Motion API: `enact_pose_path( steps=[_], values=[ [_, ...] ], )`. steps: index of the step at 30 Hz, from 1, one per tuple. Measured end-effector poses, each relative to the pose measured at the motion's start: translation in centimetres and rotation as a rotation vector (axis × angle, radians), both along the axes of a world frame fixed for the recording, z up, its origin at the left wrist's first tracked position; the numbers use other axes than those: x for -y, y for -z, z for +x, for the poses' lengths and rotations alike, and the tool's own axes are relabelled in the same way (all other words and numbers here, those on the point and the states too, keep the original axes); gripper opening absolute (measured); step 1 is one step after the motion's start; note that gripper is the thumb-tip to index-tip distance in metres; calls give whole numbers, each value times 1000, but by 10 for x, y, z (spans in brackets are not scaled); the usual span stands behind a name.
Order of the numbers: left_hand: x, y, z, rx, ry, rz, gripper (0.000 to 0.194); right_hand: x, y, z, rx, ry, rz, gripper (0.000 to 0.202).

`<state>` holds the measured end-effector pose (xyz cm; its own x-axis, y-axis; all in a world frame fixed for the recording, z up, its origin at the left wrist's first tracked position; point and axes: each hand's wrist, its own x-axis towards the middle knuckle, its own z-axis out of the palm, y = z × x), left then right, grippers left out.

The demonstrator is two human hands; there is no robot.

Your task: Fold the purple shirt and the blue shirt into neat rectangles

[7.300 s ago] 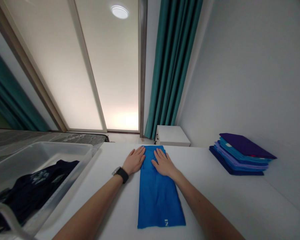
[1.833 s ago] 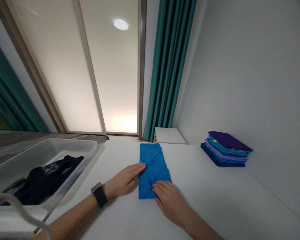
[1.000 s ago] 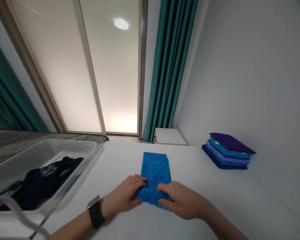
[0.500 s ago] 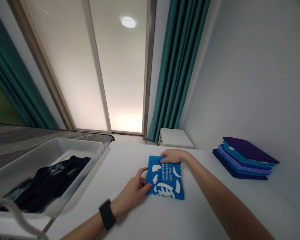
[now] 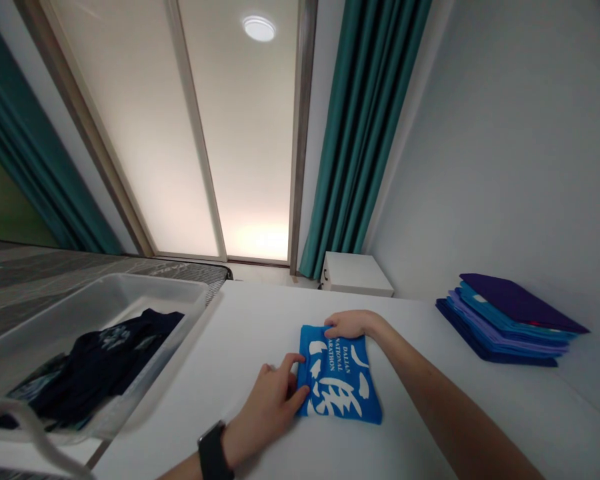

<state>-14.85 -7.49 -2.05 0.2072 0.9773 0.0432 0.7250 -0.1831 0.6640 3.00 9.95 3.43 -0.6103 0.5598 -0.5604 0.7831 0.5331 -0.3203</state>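
A folded blue cloth (image 5: 347, 383) with white lettering and shapes lies on the white table (image 5: 260, 320). My left hand (image 5: 275, 400), with a dark watch on its wrist, grips the left edge of the cloth between thumb and fingers. At the far edge of the cloth, my right hand (image 5: 350, 324) has its fingers closed on the fabric, thumb side over the top. On the right side of the table stands a stack of folded purple and blue cloths (image 5: 510, 323).
A translucent plastic bin (image 5: 195, 300) on the left holds dark clothes (image 5: 105, 360). A white cabinet (image 5: 357, 272) stands beyond the table's far edge, near a green curtain (image 5: 365, 133). The wall rises on the right. A curved pale bar crosses the lower left corner.
The blue cloth and both hands have moved slightly nearer to me, and more of the cloth's printed near part shows. The view has shifted a little.
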Motion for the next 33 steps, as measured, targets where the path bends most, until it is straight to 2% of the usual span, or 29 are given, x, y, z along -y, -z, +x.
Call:
enact_pose_path(
  steps=[7, 12, 15, 18, 21, 24, 26, 28, 30, 33],
  values=[
    [2, -3, 4, -77, -42, -5, 30, 3, 8, 1, -21, -13, 119, 36],
    [2, 4, 8, -208, -80, 71, 28, 0, 12, -2, -22, 11, 174, 33],
    [4, 8, 10, -257, -78, 121, 27, 7, 16, -1, -52, 53, 267, 34],
    [0, 5, 5, -218, -48, 94, 28, 18, 23, 4, -82, 129, 400, 41],
    [-21, -1, -7, -133, -53, 63, 32, 27, 33, 10, -98, 182, 506, 43],
    [-56, -3, -17, -113, -82, 149, 38, 30, 42, 11, -122, 196, 555, 41],
    [-80, -2, -18, -123, -73, 205, 37, 30, 45, 11, -137, 208, 581, 40],
    [-99, 1, -14, -146, -72, 182, 34, 29, 47, 10, -149, 218, 601, 41],
    [-110, 5, -8, -173, -78, 158, 34, 27, 47, 10, -154, 222, 612, 41],
    [-116, 10, -1, -187, -90, 161, 33, 24, 48, 9, -148, 216, 610, 41]
  ],
)
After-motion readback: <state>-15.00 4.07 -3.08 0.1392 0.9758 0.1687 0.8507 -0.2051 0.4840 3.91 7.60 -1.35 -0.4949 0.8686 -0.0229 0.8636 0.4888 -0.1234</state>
